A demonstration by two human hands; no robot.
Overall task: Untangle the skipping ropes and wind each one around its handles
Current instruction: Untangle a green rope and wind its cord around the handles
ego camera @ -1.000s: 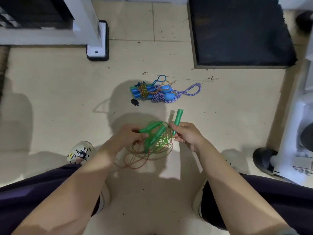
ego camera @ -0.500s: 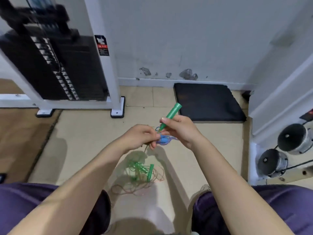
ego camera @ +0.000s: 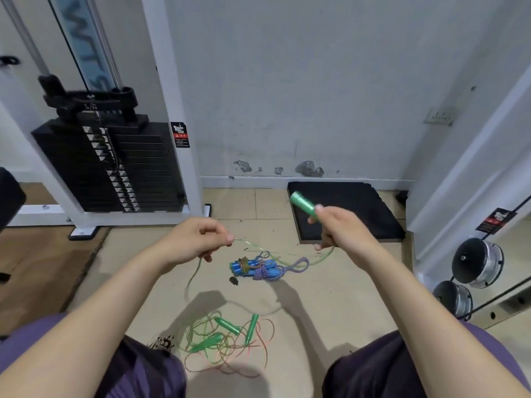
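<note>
- warning label [ego camera: 180, 135] on the weight machine's post, its print too small to read.
- right hand [ego camera: 340, 228] grips a green handle [ego camera: 302, 204].
- left hand [ego camera: 198, 238] pinches its thin green rope [ego camera: 247, 244], strung between both hands.
- tangled ropes [ego camera: 227, 344] lie on the floor below, between the knees.
- blue-handled bundle [ego camera: 258, 268] sits mid-floor, beyond the hands.

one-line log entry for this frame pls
left hand: pinches green cord | right hand: grips green handle | tangled pile: on floor | blue bundle: wound
</note>
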